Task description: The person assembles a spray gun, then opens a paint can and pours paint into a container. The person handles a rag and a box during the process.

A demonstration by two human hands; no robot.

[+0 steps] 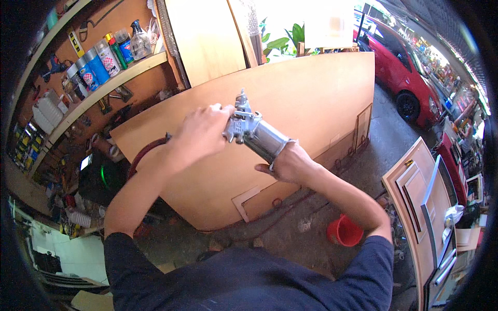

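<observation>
Mid-frame, the right hand (291, 161) holds the spray gun (253, 128) by its cup (268, 141) — likely for support — the left hand (203, 127) gripping its head (239, 124).

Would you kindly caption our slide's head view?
Left hand and right hand hold a silvery metal spray gun before a broad tan panel.

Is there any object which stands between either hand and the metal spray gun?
Nothing visible stands between them: the left hand is on the spray gun at its head end, and the right hand is at the other end. The large board lies beyond, not between.
</observation>
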